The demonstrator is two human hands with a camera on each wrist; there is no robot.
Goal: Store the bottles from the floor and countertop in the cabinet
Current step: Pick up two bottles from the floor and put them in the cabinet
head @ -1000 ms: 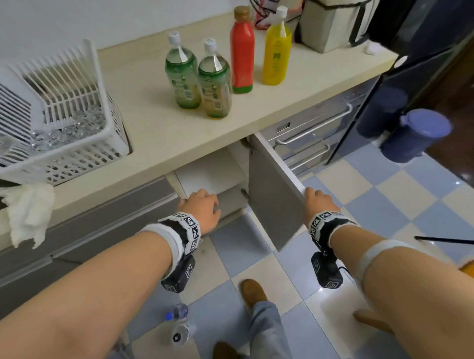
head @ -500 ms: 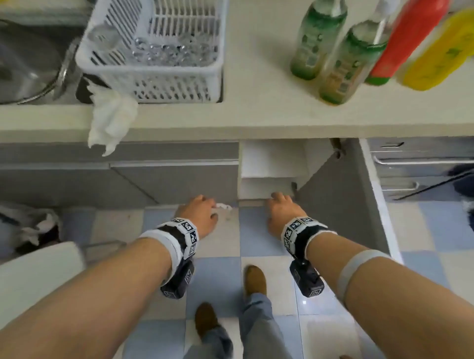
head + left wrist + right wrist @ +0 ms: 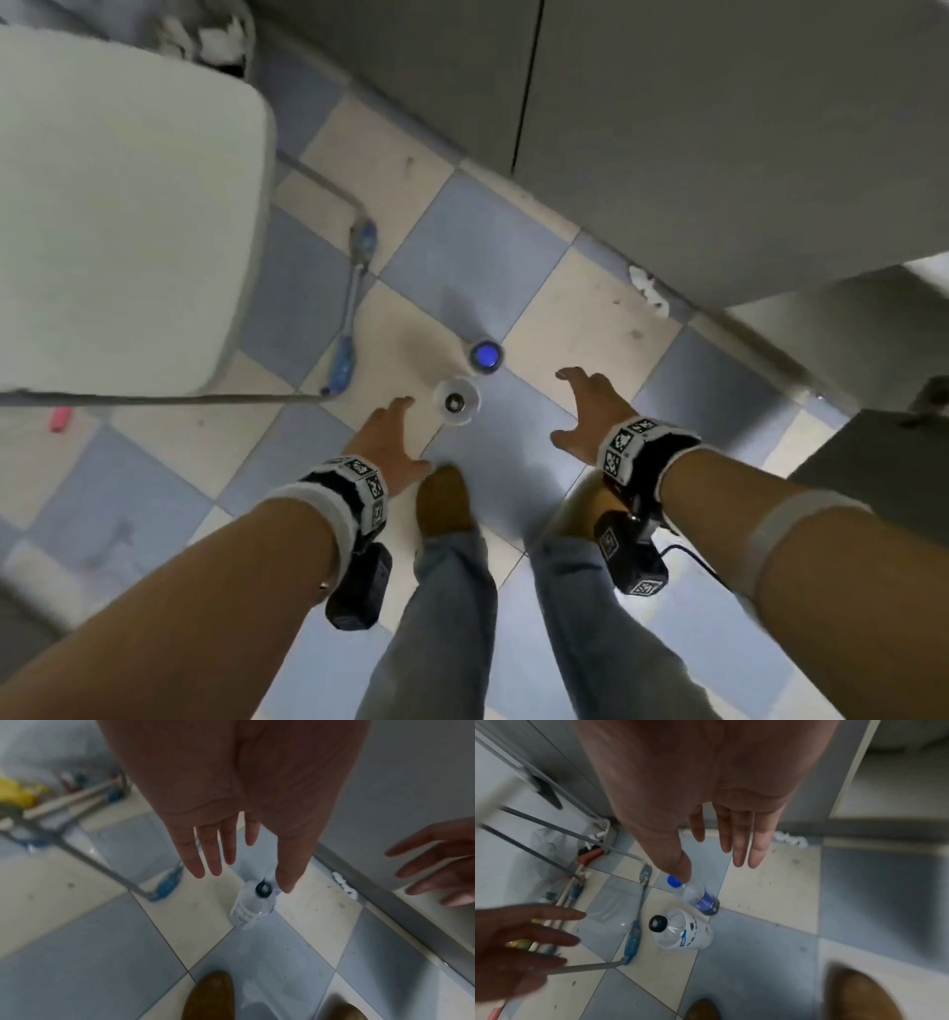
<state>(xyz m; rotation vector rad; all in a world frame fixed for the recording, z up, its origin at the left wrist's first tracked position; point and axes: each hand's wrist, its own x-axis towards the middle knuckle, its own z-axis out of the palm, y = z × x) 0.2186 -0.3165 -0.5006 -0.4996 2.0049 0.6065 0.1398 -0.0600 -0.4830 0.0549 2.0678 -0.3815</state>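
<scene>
Scene: a checkered floor point(image 3: 493, 241) of blue and cream tiles is seen from above, in front of grey cabinet doors point(image 3: 719, 128).
Left hand: the left hand point(image 3: 387, 442) is spread wide with straight fingers; nothing is held. It hovers above and just beside the black-capped bottle.
Right hand: the right hand point(image 3: 590, 411) is also spread wide and nothing is held. It hovers above the floor, near the blue-capped bottle but apart from it.
Bottles on the floor: two are counted, both upright and close together on the tiles. One is a wide clear bottle with a black cap point(image 3: 680, 931); the other is a slimmer clear bottle with a blue cap point(image 3: 698, 896).
Bottles on the countertop: none are shown here, so no count can be given.
Cabinet opening: a pale shelf edge point(image 3: 929, 267) is seen at the far right; its inside is hidden.
Other things counted: two brown shoes point(image 3: 444, 501), one metal chair frame point(image 3: 354, 257) with blue wrapping, one scrap of white paper point(image 3: 649, 290) by the cabinet base.
Risk, tipping: the bottles appear light and nearly empty, so a brush from a spread finger is judged likely to knock one over.
Risk, knock-on: because the two stand so close, a fall of one may topple the other.
Risk, rolling: a fallen bottle may roll under the chair frame.
Risk, footing: a shoe lies near the bottles, so a step forward may kick them.
</scene>
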